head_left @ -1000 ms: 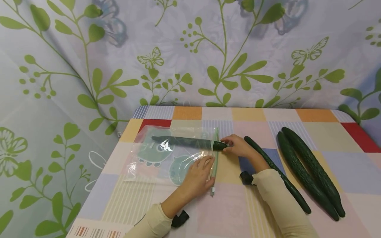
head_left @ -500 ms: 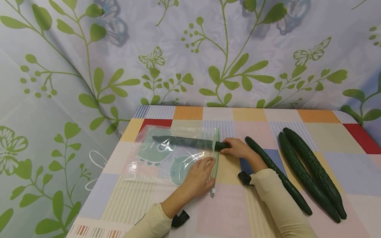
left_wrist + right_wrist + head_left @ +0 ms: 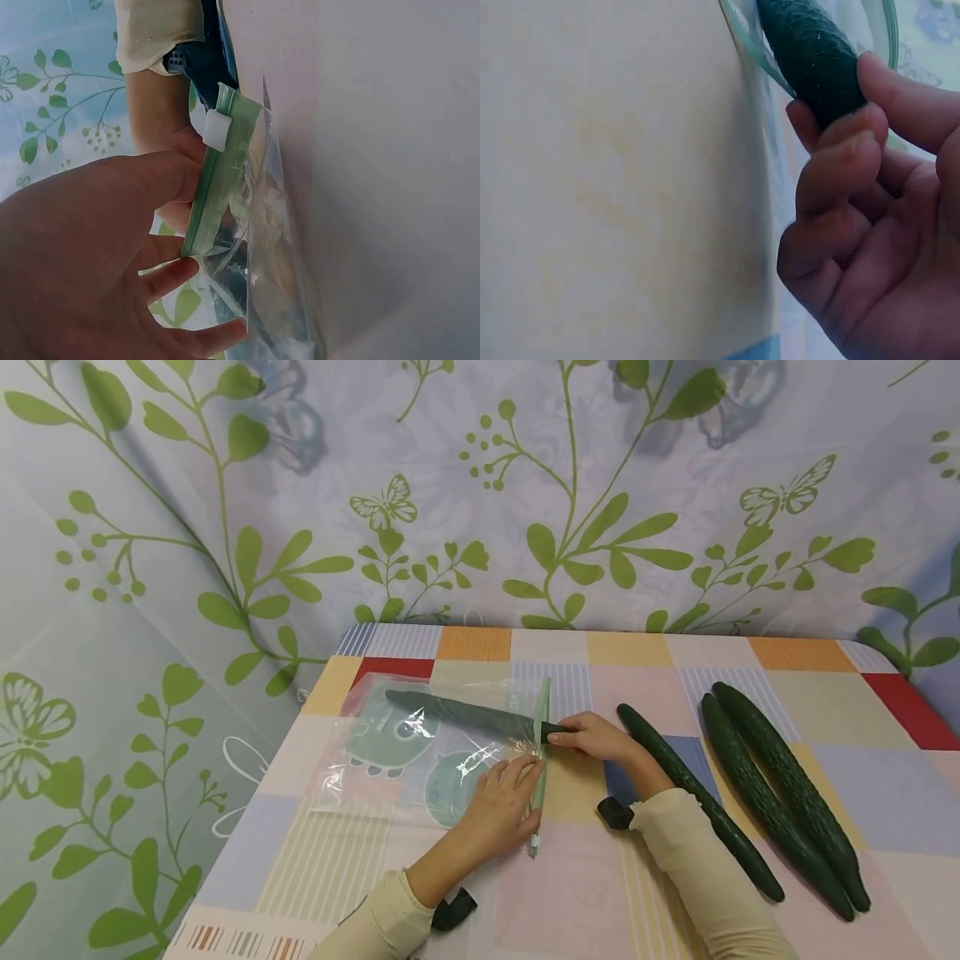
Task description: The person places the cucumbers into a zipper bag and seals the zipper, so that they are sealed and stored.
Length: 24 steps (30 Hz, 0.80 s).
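A clear zip bag [image 3: 337, 785] with green cartoon prints lies on the table at left of centre. Its green zip strip [image 3: 225, 176] and white slider face right. Most of a dark green cucumber [image 3: 465, 714] is inside the bag, seen through the plastic. My right hand [image 3: 596, 737] grips the cucumber's outer end at the bag's mouth; the right wrist view shows thumb and fingertips around that end [image 3: 817, 67]. My left hand [image 3: 498, 806] holds the mouth edge by the zip strip, its thumb and forefinger on the strip in the left wrist view.
A slim cucumber [image 3: 697, 797] lies just right of my right hand, partly behind the sleeve. Two thicker cucumbers [image 3: 772, 806] [image 3: 795, 777] lie side by side farther right. A patchwork cloth covers the table [image 3: 862, 793]; a leaf-print curtain [image 3: 420, 443] hangs behind.
My right hand has moved slightly left, and the cucumber has slid a little deeper into the bag, its inner end tilting up. The left hand stays almost still at the bag's mouth.
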### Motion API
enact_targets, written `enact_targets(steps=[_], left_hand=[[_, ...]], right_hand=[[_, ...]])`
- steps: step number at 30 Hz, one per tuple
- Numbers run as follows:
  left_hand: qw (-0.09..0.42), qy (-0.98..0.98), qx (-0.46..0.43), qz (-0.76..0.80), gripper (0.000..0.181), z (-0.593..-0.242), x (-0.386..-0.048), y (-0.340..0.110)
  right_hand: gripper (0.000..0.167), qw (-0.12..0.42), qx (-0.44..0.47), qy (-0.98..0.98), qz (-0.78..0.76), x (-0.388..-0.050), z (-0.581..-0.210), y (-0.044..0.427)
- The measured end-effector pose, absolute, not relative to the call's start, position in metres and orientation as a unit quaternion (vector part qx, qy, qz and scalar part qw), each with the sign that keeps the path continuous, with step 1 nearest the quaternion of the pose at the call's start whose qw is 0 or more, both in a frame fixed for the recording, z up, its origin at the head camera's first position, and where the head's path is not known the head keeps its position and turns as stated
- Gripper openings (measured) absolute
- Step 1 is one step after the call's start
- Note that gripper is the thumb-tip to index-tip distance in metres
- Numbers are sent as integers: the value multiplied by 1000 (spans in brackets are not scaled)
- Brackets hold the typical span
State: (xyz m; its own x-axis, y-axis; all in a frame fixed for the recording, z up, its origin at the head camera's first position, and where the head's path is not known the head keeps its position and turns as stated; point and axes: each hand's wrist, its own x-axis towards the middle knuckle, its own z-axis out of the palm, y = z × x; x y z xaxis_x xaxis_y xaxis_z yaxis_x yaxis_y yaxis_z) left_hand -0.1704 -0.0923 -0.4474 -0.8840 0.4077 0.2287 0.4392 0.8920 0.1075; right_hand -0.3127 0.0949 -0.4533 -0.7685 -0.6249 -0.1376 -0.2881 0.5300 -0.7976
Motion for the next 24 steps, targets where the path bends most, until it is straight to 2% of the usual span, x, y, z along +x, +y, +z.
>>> enact_targets(steps=[5,9,12,19,24], left_hand=[[81,-969,-217,-86,60,-448,-170,-92],[87,-969,-217,-81,60,-446,-170,-92],[94,-968,-220,-79,60,-446,-170,-93],[92,-968,-222,-80,59,-445,-171,-94],[92,-967,-222,-82,60,-448,-172,-93]], right_hand=[[26,147,-261,876,-379,-307,-450,90],[34,78,-265,891,-361,-305,-447,87],[37,48,-273,895,-349,-306,-446,86],[40,66,-301,891,-335,-317,-447,83],[12,69,-320,885,-330,-326,-451,78]])
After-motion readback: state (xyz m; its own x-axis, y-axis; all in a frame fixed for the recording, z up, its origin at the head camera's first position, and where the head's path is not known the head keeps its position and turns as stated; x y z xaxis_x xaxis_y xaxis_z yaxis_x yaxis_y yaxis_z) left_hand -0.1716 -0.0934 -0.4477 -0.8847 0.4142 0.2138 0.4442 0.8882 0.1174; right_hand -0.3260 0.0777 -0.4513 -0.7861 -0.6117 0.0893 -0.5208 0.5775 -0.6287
